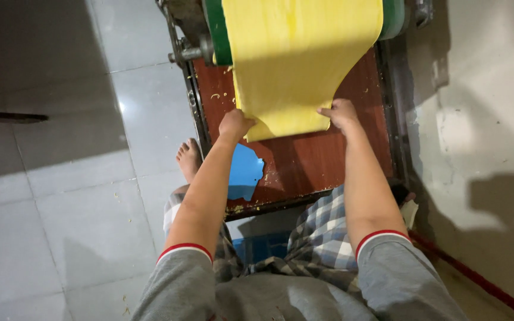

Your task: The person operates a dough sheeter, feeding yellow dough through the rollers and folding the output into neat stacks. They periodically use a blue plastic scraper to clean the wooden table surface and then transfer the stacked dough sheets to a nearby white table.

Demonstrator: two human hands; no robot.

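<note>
Head view is showing both hands gripping the near edge of a yellow dough sheet. It is hanging down from the green roller onto the reddish-brown worktop, its long axis running away from the person. Left hand is pinching the left corner with fingers closed; right hand is pressing the right corner, equally near. A blue scrap is lying just below.

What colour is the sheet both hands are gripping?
Yellow sheet, seen best in the head view.
</note>
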